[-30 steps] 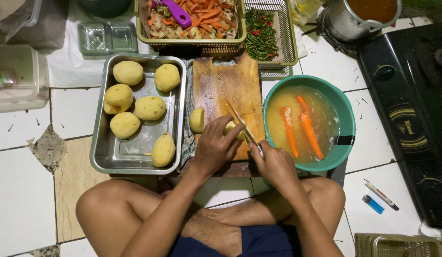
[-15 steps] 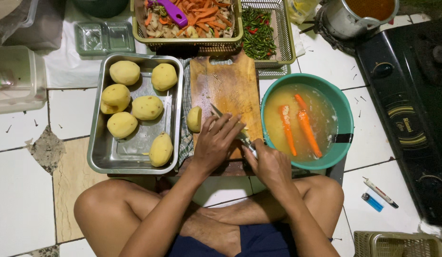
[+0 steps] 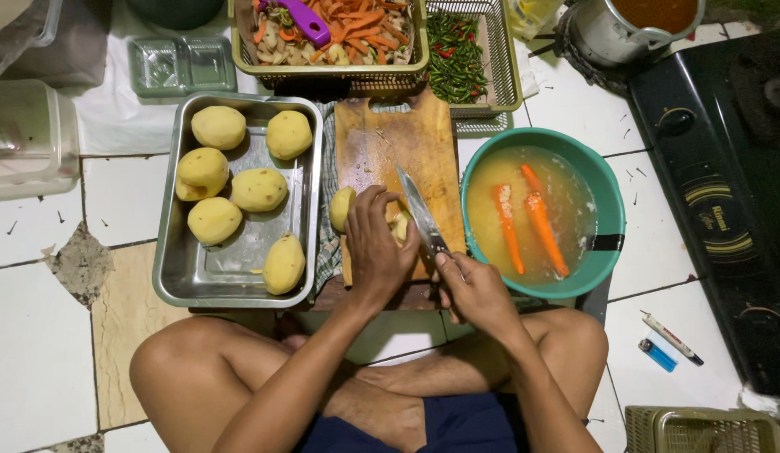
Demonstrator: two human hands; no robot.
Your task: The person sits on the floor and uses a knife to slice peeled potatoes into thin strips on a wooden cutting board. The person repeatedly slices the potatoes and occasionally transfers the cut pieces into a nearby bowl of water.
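Left hand (image 3: 375, 243) clamps peeled potato (image 3: 396, 226) on cutting board (image 3: 390, 138); right hand (image 3: 478, 289) grips knife (image 3: 419, 214). Blade w/ fingers so close risks a nick.

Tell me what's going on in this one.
A person sits cross-legged on a tiled floor, cutting a peeled potato on a wooden board. The left hand holds the potato down; the right hand grips a knife with its blade angled across it. Another potato piece lies at the board's left edge. A metal tray on the left holds six peeled potatoes; a green bowl on the right holds two carrots in cloudy water.
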